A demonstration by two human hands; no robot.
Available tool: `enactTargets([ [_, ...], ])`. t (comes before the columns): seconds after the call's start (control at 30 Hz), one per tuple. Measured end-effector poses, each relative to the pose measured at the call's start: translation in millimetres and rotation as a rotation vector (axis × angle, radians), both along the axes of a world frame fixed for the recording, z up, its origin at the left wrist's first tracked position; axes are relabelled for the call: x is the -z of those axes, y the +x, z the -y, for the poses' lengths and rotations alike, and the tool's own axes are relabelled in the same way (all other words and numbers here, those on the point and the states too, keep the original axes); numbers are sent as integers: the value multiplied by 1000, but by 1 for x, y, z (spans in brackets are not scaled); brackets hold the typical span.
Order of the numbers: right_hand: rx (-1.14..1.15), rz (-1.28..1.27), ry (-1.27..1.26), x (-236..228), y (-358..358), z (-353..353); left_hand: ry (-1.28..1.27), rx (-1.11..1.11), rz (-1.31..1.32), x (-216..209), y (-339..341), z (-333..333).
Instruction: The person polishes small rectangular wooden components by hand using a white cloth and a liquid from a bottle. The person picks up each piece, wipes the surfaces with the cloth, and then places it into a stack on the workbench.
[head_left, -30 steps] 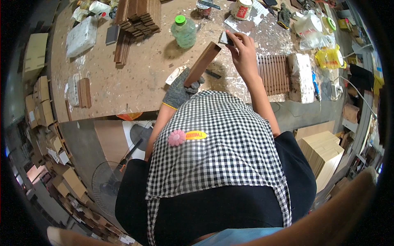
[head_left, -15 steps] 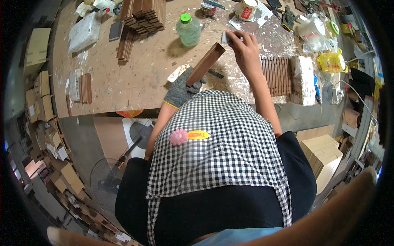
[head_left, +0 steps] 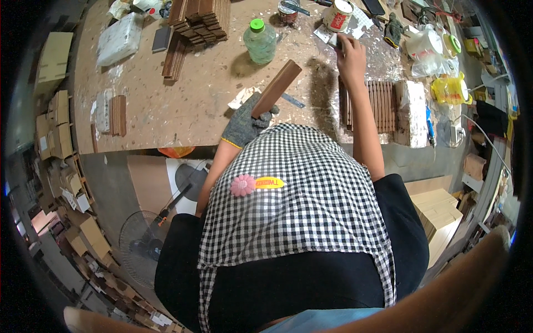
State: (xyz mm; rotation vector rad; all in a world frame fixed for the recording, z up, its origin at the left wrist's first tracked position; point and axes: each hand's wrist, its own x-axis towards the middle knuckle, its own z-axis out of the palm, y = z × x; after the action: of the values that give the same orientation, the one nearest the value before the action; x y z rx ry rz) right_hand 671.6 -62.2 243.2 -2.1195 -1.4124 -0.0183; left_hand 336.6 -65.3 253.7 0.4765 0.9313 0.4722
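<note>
My left hand (head_left: 244, 121), in a grey knitted glove, is wrapped round the lower end of a brown wooden strip (head_left: 279, 86). The strip tilts up and to the right above the table. Farther off, my bare right hand (head_left: 351, 54) has its fingers pinched together on a small pale flat piece (head_left: 333, 40), mostly hidden by the fingers. That piece is beside a white-and-red can (head_left: 338, 16) standing on printed paper (head_left: 360, 23). A grey metal blade (head_left: 293, 100) lies on the table under the strip's right side.
A green-capped bottle (head_left: 260, 42) stands beyond the strip. Stacked brown strips (head_left: 201, 21) are at the far left. A row of brown strips (head_left: 379, 105) sits against a white wrapped block (head_left: 410, 114) on the right, near a yellow bag (head_left: 451, 89).
My right hand has moved away from the strip's upper end, rightward and farther off to beside the can, carrying the small pale piece. My left hand still grips the strip.
</note>
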Motion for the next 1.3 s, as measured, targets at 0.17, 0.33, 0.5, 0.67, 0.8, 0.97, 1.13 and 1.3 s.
enactTargets([
  [0.17, 57, 87, -164, 66, 45, -19, -320, -120, 342, -20, -23, -2],
  [0.33, -294, -60, 39, 3, -58, -8, -240, -251, 576, 18, -106, 30],
  [0.5, -1131, -7, 22, -20, -218, 19, -220, -462, 539, 18, -156, 39],
  [0.67, -1251, 37, -202, 35, -244, 10, -237, -699, 165, -12, -154, 55],
  [0.8, -778, -551, -120, -8, -260, -3, -201, -609, 297, -26, -185, 67],
  [0.97, -1099, 184, 384, -77, -355, 9, 1170, 52, -871, -20, -216, 82],
  [1.13, -1149, 109, 3, -16, -358, -31, 1070, 102, -713, -23, -242, 87],
  [1.3, -802, 42, -295, -12, -415, -55, -143, -514, 227, 3, -295, 88],
])
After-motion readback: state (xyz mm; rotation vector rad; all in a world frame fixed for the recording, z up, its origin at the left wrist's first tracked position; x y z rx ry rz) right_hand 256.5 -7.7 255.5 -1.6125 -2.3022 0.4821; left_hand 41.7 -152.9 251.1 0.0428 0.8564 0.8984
